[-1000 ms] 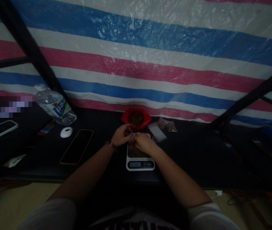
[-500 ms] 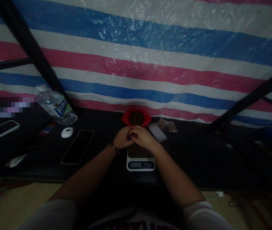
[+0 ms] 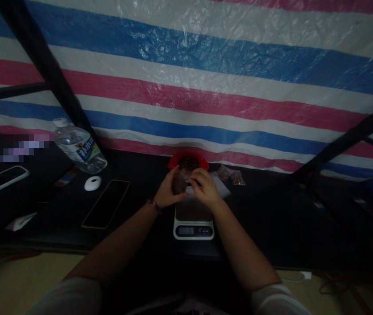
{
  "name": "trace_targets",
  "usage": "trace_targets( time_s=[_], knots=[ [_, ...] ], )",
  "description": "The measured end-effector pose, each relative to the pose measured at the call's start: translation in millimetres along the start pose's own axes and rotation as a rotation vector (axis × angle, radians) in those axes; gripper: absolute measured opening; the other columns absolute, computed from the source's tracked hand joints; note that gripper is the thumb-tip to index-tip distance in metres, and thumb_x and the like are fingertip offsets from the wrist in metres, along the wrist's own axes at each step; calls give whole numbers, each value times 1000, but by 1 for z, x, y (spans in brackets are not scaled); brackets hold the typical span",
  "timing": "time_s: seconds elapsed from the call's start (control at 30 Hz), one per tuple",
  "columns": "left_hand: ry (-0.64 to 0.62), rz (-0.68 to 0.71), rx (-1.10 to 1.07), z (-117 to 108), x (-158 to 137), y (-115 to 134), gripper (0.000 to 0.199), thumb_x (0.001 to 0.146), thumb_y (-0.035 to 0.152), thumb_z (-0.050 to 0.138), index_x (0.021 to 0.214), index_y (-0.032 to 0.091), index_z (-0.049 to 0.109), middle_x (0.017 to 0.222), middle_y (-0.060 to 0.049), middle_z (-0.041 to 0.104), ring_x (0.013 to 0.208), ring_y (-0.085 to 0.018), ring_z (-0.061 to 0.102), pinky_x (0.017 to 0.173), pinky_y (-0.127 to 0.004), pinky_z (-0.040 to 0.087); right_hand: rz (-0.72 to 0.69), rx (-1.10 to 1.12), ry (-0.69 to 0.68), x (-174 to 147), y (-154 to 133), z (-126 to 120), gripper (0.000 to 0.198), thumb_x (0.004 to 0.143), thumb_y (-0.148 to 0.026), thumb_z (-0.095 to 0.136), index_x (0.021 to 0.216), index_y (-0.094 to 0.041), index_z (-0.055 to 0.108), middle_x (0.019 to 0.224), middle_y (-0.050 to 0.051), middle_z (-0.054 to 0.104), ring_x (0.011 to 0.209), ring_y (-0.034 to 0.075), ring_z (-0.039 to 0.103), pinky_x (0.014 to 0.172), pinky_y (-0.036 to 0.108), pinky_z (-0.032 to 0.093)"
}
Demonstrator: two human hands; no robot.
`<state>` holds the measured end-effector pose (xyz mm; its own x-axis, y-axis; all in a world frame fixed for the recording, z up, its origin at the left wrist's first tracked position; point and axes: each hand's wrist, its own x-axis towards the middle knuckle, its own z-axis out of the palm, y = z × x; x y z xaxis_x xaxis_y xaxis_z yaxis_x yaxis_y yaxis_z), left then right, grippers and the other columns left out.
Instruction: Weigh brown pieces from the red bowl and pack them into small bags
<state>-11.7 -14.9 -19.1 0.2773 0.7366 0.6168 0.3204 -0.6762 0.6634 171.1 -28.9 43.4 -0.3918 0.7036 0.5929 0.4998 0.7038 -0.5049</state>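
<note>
A: What does the head view show of the hands?

B: The left hand [image 3: 168,190] curls round a small, clear plastic bag [image 3: 180,182], its thumb reaching across below. The right hand [image 3: 205,187] has thumb and fingertips pinched together at the bag's right edge, apparently gripping the film; the dim light blurs the exact contact.

A: Why both hands?

B: Thin film flops, I'd say, so one steadies the body while the other manages the edge. The bag looks brownish; I cannot tell whether that is filling or something dark behind.

A: Where is it on the worktop?

B: Above the flat black worktop [image 3: 268,214], about the far end of a white, rectangular digital scale [image 3: 193,213]. That sits close to the near edge, display towards the person, presumably for easy reading.

A: Beyond it?

B: A wide red bowl [image 3: 172,163] of dark brown bits [image 3: 188,163], by the far edge, probably for short reach. Right of it lie a whitish, flat plastic sheet [image 3: 222,187] and two small, clear packets [image 3: 238,177] of brown bits.

A: And leftwards?

B: A flat, dark phone [image 3: 107,203], a rounded white object [image 3: 93,183] and a clear, labelled plastic bottle [image 3: 81,148], likely set aside to avoid crowding the hands.
</note>
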Motion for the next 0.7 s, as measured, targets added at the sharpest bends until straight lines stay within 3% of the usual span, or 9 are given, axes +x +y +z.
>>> trace_targets(
  time_s=[0.07, 0.23, 0.33, 0.4, 0.5, 0.7],
  knots=[
    [-45, 1, -110, -2, -1, 0, 87, 74, 44, 65, 144, 15, 23, 136, -18, 46, 122, -30, 48, 101, -44, 41, 26, 15, 74, -1, 3, -5, 16, 88, -21, 47, 89, -20, 63, 104, 8, 57, 104, 20, 52, 92, 39, 43],
    [-145, -154, -180, 2, 1, 2, 46, 80, 38, 62, 120, 15, 56, 107, -10, 66, 94, -23, 64, 85, -37, 51, 112, 148, 121, -11, 16, 4, 13, 85, -24, 51, 91, -21, 62, 112, 9, 56, 107, 21, 53, 91, 39, 45],
    [-116, -197, -177, 5, 2, 5, 41, 77, 36, 67, 111, 14, 62, 100, -9, 69, 86, -21, 65, 79, -34, 53, 284, 332, 188, -18, 26, 18, 27, 78, -30, 62, 103, -21, 60, 109, 9, 60, 93, 19, 59, 78, 33, 51],
    [-120, -204, -161, 5, 2, 6, 38, 76, 36, 68, 105, 13, 65, 95, -9, 69, 83, -20, 65, 75, -33, 53, 369, 414, 177, -22, 32, 23, 25, 74, -33, 66, 95, -19, 63, 92, 6, 65, 79, 17, 61, 70, 30, 51],
    [-144, -207, -159, 4, 1, 7, 32, 79, 39, 64, 97, 12, 68, 86, -7, 70, 76, -18, 65, 69, -30, 53, 417, 452, 213, -23, 37, 24, 19, 72, -36, 68, 74, -17, 65, 73, 3, 65, 70, 16, 60, 69, 30, 49],
    [-94, -196, -116, 4, 2, 9, 30, 82, 39, 61, 98, 15, 69, 89, -7, 70, 78, -18, 65, 70, -29, 52, 462, 501, 334, -22, 32, 25, 18, 75, -36, 64, 76, -18, 67, 73, 2, 67, 69, 16, 61, 70, 30, 49]
  ],
)
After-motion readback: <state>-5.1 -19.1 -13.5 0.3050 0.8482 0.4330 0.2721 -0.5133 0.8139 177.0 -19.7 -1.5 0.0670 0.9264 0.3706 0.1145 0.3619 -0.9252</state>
